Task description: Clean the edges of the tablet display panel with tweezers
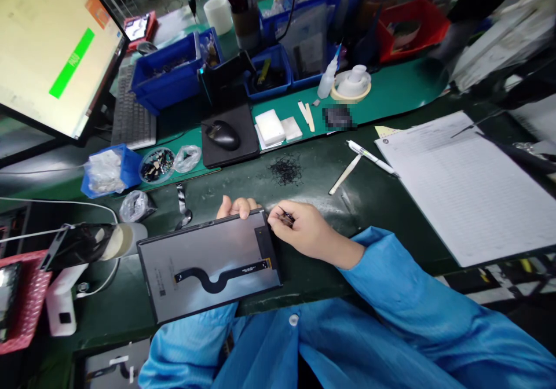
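A tablet display panel with a grey back and a black curved ribbon cable is held tilted in front of me. My left hand supports it from behind, with fingertips over its upper edge and the palm hidden. At the panel's upper right corner, my right hand is closed with fingers pinched together. Something small and dark shows within its curled fingers, too unclear to name. Just beyond the hands lies a loose pile of thin black scraps.
Left are a lamp-like stand with a white base, a bag and a loose flex cable. Behind sit a mouse, blue bins and a dropper bottle. A pen and paper sheets lie right.
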